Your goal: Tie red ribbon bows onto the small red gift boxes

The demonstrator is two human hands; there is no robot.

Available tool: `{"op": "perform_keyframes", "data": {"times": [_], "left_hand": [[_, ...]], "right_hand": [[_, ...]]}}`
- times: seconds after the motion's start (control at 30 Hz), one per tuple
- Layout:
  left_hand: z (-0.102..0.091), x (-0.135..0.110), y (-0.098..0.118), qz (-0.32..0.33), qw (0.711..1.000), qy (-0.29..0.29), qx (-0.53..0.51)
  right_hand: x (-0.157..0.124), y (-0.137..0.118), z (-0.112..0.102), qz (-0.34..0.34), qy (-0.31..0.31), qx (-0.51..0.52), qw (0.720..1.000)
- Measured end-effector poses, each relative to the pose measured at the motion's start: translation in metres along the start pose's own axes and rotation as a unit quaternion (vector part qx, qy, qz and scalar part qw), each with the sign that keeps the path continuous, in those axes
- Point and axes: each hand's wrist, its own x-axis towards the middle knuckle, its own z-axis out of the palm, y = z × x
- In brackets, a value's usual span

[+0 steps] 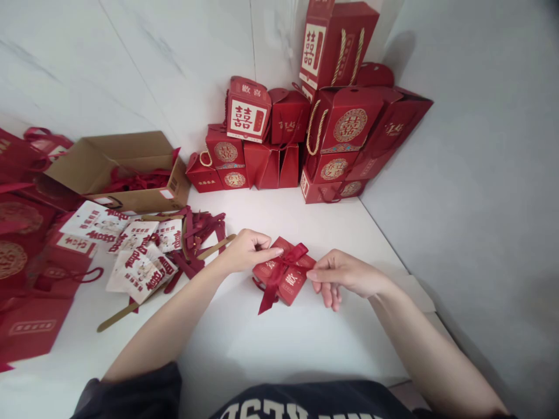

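A small red gift box [292,281] with gold print lies on the white table [244,343], a dark red ribbon [279,273] tied in a bow across it, its tails trailing toward me. My left hand [247,250] is closed, pinching the left loop of the bow with thumb and forefinger. My right hand [340,276] pinches the ribbon at the box's right edge, its other fingers curled underneath.
Stacked red gift boxes and bags [305,134] fill the far corner against the wall. An open cardboard carton [122,166] with red ribbons stands at the left, beside loose printed cards [135,250], spare ribbons [201,233] and flat red bags [26,279].
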Motion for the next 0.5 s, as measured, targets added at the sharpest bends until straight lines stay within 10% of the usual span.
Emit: {"op": "perform_keyframes", "data": {"times": [0.5], "left_hand": [[-0.001, 0.000, 0.003, -0.027, 0.999, -0.020, -0.005]], "right_hand": [[0.007, 0.027, -0.025, -0.005, -0.059, -0.110, 0.992]]}}
